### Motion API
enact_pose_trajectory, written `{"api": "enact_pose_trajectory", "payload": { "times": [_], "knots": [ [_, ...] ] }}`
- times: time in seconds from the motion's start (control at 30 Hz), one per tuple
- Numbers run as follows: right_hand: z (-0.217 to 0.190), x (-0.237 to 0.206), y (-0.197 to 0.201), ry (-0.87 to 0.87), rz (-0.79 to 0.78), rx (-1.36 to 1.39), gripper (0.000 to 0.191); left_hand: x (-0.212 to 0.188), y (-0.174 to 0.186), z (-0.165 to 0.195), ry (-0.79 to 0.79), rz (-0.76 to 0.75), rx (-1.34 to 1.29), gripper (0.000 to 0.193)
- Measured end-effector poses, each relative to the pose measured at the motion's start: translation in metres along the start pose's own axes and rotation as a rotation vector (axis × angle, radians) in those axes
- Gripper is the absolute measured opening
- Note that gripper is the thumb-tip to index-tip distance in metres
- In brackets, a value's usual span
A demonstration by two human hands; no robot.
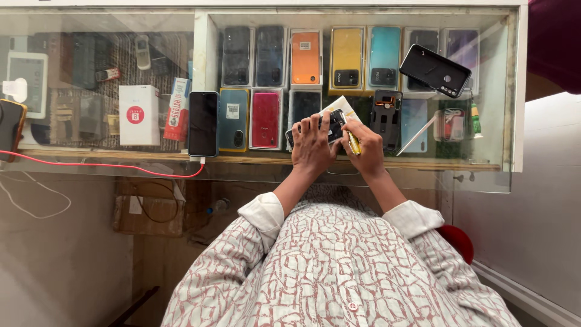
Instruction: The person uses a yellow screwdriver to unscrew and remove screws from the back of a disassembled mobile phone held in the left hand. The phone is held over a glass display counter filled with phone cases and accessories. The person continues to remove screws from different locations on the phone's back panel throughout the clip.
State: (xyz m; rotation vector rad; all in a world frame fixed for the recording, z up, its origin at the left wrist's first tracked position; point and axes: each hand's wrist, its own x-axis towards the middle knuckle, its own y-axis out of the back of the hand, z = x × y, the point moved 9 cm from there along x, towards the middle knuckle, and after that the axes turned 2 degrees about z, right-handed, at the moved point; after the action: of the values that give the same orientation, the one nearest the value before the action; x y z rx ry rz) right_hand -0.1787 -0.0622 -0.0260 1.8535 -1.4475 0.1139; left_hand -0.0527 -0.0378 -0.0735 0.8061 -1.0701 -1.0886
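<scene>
My left hand (311,144) grips a small dark phone (336,123) lying on the glass counter top (254,166), fingers spread over it. My right hand (365,145) is closed on a thin yellow-handled tool (353,143), its tip at the phone's right side. A pale sheet of paper (342,105) lies under the phone. Both wrists rest near the counter's front edge.
A black phone (203,123) lies on the glass, plugged into a red cable (91,164). Another black phone (434,70) lies tilted at the upper right. Below the glass, several phone cases and boxes fill the showcase. A white box (138,114) stands at left.
</scene>
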Motion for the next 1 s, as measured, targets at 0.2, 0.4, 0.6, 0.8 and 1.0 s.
{"api": "enact_pose_trajectory", "payload": {
  "times": [0.2, 0.4, 0.6, 0.8, 1.0],
  "knots": [
    [0.002, 0.0, -0.001, -0.055, -0.019, -0.031, 0.011, 0.0, 0.001, 0.0, 0.008, -0.01, -0.029, 0.079],
    [0.006, 0.002, -0.004, -0.098, -0.064, -0.046, 0.011, 0.0, 0.005, 0.002, -0.017, 0.017, -0.003, 0.079],
    [-0.009, 0.006, -0.003, 0.054, -0.026, -0.043, 0.013, -0.001, 0.002, 0.001, -0.006, -0.015, -0.008, 0.082],
    [0.005, 0.003, -0.004, -0.092, -0.09, -0.044, 0.01, 0.0, -0.003, -0.002, 0.021, -0.05, -0.028, 0.08],
    [0.005, 0.003, -0.002, -0.069, -0.047, 0.013, 0.011, 0.001, 0.0, 0.0, 0.002, 0.003, 0.004, 0.079]
  ]
}}
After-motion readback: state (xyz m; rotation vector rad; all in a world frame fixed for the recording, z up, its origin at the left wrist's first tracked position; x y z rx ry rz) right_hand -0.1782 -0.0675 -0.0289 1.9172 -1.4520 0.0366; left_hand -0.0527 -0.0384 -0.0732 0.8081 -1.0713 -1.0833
